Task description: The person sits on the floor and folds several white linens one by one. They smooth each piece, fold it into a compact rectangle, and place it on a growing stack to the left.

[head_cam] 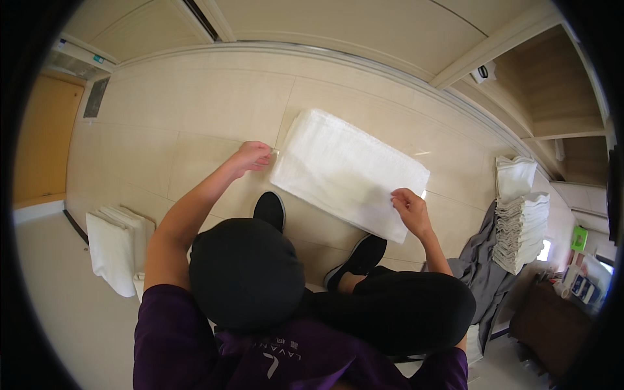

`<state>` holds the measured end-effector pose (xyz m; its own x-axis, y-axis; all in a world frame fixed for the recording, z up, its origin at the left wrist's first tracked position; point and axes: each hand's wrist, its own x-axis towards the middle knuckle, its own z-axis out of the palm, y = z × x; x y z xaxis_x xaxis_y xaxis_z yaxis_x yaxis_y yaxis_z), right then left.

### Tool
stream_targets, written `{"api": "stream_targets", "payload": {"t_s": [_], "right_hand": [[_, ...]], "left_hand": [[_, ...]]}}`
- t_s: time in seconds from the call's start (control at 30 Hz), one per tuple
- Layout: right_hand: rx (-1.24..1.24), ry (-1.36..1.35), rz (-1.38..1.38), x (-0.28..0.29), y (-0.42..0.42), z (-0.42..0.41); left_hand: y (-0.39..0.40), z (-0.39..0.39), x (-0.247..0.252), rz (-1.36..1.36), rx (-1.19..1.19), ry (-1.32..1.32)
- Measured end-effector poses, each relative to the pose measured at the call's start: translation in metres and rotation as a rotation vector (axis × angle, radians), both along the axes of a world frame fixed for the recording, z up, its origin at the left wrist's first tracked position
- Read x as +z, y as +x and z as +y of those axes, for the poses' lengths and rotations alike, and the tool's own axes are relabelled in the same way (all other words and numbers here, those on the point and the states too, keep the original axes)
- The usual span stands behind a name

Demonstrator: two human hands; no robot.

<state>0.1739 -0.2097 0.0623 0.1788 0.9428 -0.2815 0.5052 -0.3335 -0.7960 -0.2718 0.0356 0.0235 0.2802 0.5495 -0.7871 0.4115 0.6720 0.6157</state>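
Observation:
A folded white towel (346, 170) lies at a slant on the tiled floor in front of me. Just off its left end is my left hand (252, 157), fingers loosely curled, with no cloth seen in it. My right hand (409, 207) is over the towel's lower right corner, thumb and fingers slightly bent and apart; whether the fingertips touch the cloth I cannot tell. The towel has layered edges at its left end and a faint shadow near my right hand.
A tall stack of folded white towels (521, 234) stands at the right beside grey cloth (480, 273). More folded white cloths (114, 248) rest at the left. Sliding doors (331, 24) run along the far side, with wooden shelves (560, 92) at upper right. My black shoes (270, 210) are near the towel.

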Motion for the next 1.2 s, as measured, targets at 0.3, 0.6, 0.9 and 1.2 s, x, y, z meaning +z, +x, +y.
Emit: {"api": "stream_targets", "payload": {"t_s": [0.3, 0.6, 0.9, 1.2], "right_hand": [[0.135, -0.296, 0.335, 0.033, -0.077, 0.055], [0.14, -0.509, 0.427, 0.087, -0.113, 0.089], [0.202, -0.404, 0.187, 0.098, -0.113, 0.071], [0.233, -0.426, 0.243, 0.088, -0.11, 0.063]], "left_hand": [[0.05, -0.028, 0.009, -0.404, 0.17, -0.311], [0.108, -0.08, 0.071, -0.601, -0.108, -0.227], [0.135, -0.091, 0.073, -0.679, -0.154, -0.163], [0.123, -0.09, 0.08, -0.747, -0.228, -0.214]]}}
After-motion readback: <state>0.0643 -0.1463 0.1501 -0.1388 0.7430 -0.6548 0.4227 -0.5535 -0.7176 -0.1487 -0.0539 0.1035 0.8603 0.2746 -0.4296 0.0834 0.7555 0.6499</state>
